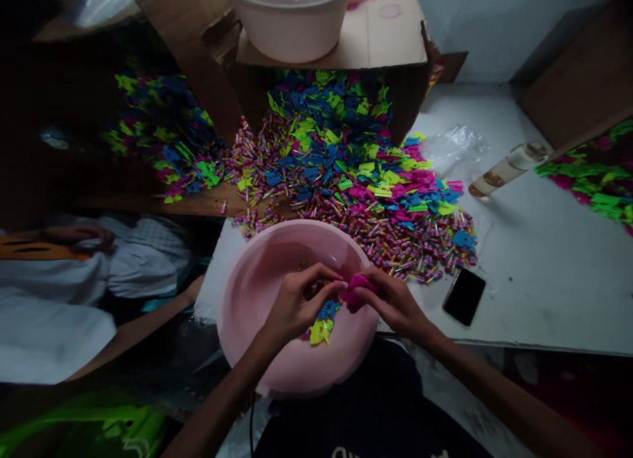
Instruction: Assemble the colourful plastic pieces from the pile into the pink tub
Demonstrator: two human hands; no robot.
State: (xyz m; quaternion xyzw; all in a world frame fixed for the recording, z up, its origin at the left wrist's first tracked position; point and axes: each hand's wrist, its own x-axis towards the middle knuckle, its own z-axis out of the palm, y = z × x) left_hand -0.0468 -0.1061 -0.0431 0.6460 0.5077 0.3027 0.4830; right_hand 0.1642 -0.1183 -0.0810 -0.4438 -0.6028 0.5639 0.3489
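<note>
My right hand [395,302] pinches a magenta plastic piece [360,285] above the right side of a pink basin [242,352]. Thumb and fingers of my left hand [304,296] are pressed together at the left end of that piece. Whatever small thing they may hold is hidden. Below the hands, inside the basin, lie a yellow plastic piece [321,331] and a blue plastic piece [329,309], partly covered by my left hand.
Behind the basin spreads a heap of small striped tubes [410,250] and coloured plastic pieces [321,158], spilling from a cardboard box [395,43] with a white tub [297,29] on top. Rightward are a phone [465,297] and a clear bottle [507,170]. A person [44,313] sits at left.
</note>
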